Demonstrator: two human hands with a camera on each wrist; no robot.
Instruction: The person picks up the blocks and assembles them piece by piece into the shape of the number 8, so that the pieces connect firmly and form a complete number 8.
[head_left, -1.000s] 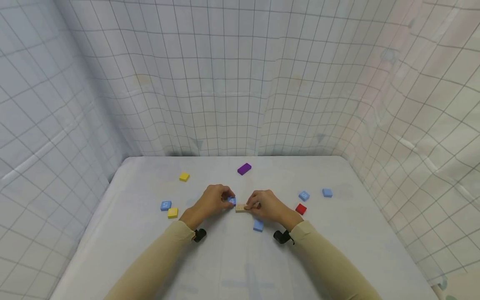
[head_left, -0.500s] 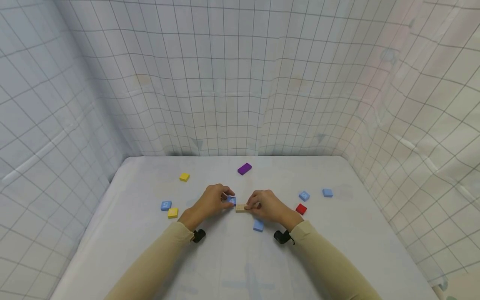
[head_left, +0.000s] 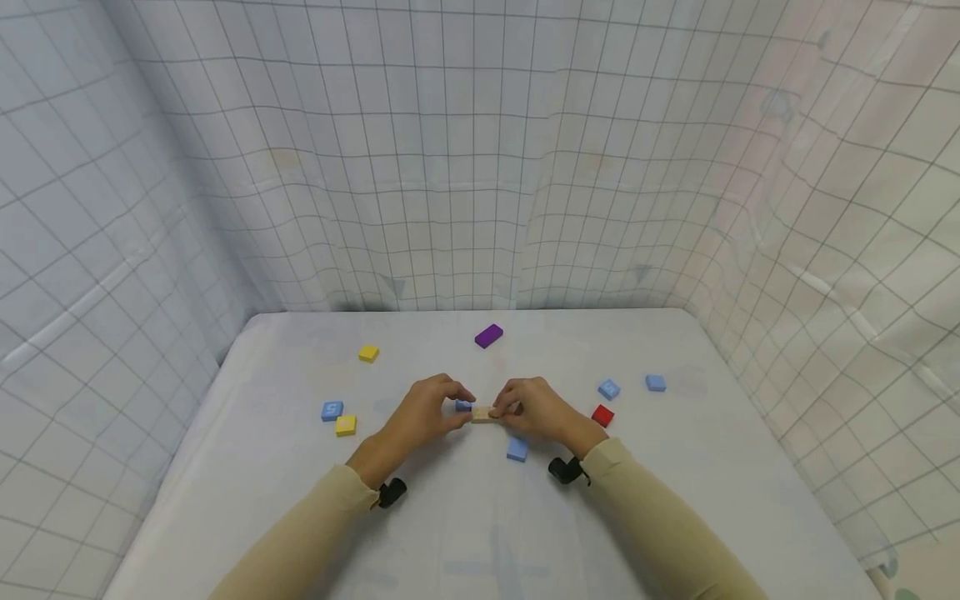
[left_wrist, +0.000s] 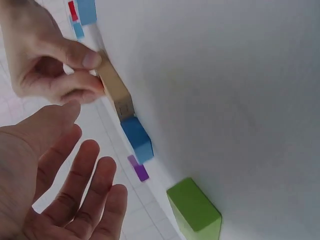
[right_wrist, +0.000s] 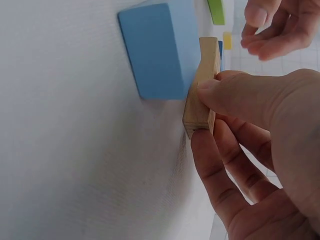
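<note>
My right hand (head_left: 536, 410) pinches a small wooden block (head_left: 482, 414) by its right end; the right wrist view shows the thumb along one side of the wooden block (right_wrist: 202, 97) and fingers at its end. At the other end of the wooden block (left_wrist: 115, 90) sits a blue block (left_wrist: 136, 137), in line with it and right up against it in the left wrist view. My left hand (head_left: 423, 414) is around the blue block with thumb and fingers spread, and in its wrist view the left hand (left_wrist: 70, 185) holds nothing.
A green block (left_wrist: 195, 205) stands near the left hand. A light blue block (head_left: 517, 450) lies just before the right hand. Farther out are yellow blocks (head_left: 346, 426), a purple block (head_left: 489, 336), a red block (head_left: 602, 416) and several other blue ones. Gridded curtains (head_left: 480, 167) surround the table.
My left thumb and fingers have spread away from the blue block, and the left wrist has drawn back towards me and to the left. The right hand keeps its grip on the wooden block.
</note>
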